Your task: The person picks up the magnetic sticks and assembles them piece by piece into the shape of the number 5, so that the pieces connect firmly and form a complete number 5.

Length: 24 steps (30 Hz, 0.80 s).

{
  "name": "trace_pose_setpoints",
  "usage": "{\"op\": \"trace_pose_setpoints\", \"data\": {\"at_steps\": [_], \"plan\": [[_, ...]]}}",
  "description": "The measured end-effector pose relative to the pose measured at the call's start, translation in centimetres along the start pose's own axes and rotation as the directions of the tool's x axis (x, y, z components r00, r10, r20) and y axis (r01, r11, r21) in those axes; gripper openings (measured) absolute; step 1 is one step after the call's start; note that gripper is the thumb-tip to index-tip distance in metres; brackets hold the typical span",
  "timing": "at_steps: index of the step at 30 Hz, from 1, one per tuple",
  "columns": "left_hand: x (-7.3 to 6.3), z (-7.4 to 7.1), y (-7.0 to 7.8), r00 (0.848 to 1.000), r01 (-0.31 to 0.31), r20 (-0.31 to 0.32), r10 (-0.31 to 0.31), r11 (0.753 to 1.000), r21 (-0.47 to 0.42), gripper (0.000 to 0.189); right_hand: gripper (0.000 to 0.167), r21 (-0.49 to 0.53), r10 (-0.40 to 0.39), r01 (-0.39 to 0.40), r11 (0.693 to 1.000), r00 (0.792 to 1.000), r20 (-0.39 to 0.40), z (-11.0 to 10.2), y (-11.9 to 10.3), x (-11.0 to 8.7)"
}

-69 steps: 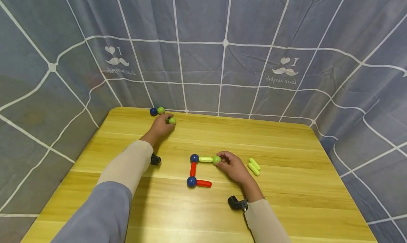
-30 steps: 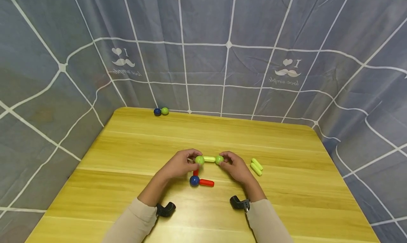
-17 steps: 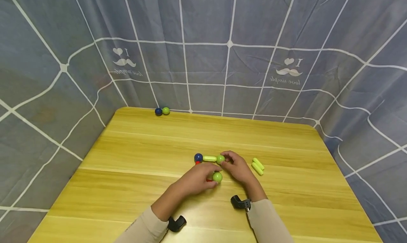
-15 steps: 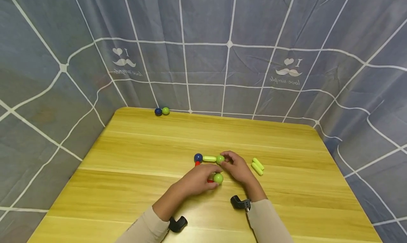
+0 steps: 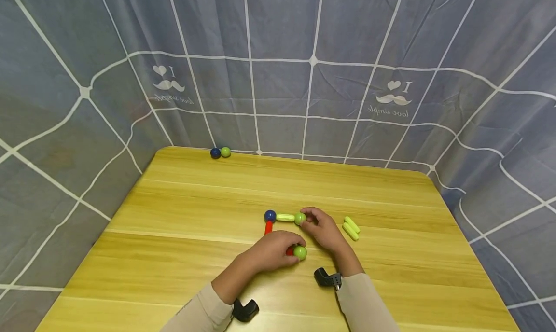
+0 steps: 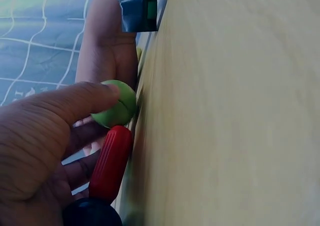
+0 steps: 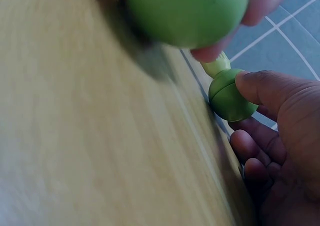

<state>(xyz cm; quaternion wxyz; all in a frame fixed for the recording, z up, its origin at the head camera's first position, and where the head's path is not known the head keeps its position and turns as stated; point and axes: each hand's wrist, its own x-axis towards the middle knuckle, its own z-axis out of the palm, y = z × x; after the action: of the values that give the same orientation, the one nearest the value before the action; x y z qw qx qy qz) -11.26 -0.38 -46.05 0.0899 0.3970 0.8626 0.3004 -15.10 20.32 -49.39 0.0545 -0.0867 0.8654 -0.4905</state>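
Note:
My left hand (image 5: 274, 251) pinches a green ball (image 5: 300, 253) between thumb and fingers, right at the end of the front red rod (image 6: 111, 163). A dark ball (image 6: 92, 213) at that rod's other end shows in the left wrist view; in the head view my hand hides it. Farther back, my right hand (image 5: 325, 231) pinches a second green ball (image 7: 230, 95) at the end of a yellow-green rod (image 5: 285, 217). That rod meets a blue ball (image 5: 270, 216), from which another red rod (image 5: 268, 227) runs toward my left hand.
Two loose yellow-green rods (image 5: 351, 228) lie right of my right hand on the wooden table (image 5: 391, 274). At the back left edge sit a blue ball (image 5: 215, 153) and a green ball (image 5: 225, 152). A grey curtain (image 5: 278, 90) with white lines surrounds the table.
My left hand has carried a green ball from the back left, over the blue corner ball, to the front red rod's end. My right hand keeps its hold on the other green ball.

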Motion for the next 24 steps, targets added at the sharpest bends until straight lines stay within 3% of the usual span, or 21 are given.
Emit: {"op": "trace_pose_setpoints", "data": {"at_steps": [9,16,24], "plan": [[-0.12,0.07,-0.18,1.0,-0.012,-0.027,0.014,0.997,0.072,0.027,0.029,0.012,-0.029,0.029,1.0,1.0,0.003,-0.01,0.13,0.21],[-0.32,-0.05,-0.27,1.0,0.005,-0.024,-0.003,0.998,0.062,0.037,0.03,0.018,-0.013,0.013,1.0,1.0,0.0,0.05,0.08,0.17],[-0.37,0.12,-0.26,1.0,0.02,-0.024,-0.019,0.998,0.056,0.033,0.032,0.026,-0.005,0.005,1.0,1.0,-0.017,0.25,-0.16,-0.09]]}}
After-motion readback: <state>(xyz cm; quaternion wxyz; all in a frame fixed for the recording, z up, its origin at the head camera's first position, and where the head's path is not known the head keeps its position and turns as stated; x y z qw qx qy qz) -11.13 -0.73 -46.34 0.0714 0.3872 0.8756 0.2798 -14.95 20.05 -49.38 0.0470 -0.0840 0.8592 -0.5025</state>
